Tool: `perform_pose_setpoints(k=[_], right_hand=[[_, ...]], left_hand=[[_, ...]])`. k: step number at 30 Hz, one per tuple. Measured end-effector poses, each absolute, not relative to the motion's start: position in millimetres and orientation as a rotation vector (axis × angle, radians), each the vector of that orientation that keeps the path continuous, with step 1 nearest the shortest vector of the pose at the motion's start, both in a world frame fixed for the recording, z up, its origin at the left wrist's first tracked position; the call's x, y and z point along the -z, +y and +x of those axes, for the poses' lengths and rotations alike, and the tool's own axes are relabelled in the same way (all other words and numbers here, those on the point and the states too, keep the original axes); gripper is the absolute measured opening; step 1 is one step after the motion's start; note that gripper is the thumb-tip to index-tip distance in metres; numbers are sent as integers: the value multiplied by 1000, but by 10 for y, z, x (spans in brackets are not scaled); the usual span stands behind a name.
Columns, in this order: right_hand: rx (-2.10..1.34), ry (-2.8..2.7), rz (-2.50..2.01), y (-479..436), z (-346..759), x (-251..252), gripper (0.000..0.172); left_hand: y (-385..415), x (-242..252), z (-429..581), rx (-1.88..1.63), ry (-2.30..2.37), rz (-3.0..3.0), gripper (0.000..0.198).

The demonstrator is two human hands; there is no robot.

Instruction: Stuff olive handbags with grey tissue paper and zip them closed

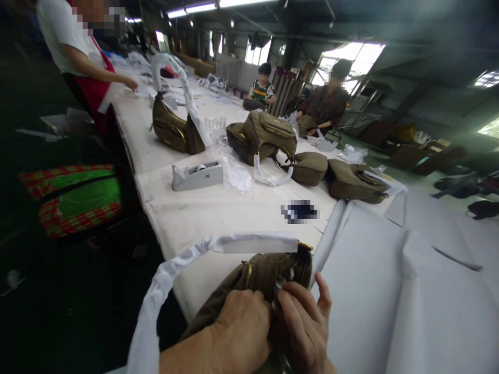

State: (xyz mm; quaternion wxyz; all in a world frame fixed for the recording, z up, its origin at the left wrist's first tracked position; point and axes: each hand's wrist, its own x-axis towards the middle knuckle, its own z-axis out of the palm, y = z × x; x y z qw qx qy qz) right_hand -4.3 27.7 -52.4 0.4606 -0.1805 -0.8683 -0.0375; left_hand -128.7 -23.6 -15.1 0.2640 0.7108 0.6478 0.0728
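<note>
An olive-brown bag with gold zips lies at the near edge of the table, tilted toward me. Its strap is wrapped in white material and arches out to the left. My left hand is closed on the top of the bag, knuckles up, its fingertips hidden. Beside it, my right hand pinches at the bag's edge near a small shiny piece, its little finger raised. What exactly lies between the right fingertips is too small to tell.
A grey tape dispenser stands on the white table. Beyond are a bag with a wrapped strap, a pile of olive bags and clear plastic. White sheets cover the right. Co-workers are across and at left.
</note>
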Motion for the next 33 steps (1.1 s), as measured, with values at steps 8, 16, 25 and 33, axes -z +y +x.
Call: perform_pose_setpoints(k=[8, 16, 25, 33], right_hand=[[60, -2093, -539, 467, -121, 449, 12], [-295, -2366, -504, 409, 270, 499, 12], [204, -2209, -380, 348, 279, 614, 16], [175, -2374, -570, 431, 220, 489, 27]], left_hand=[[-193, 149, -1334, -344, 1672, 1923, 25], [-139, 244, -1304, -321, 1683, 2050, 23], [-189, 337, -1228, -395, 1658, 2037, 17], [-257, 648, -1088, -848, 1904, 2262, 15]])
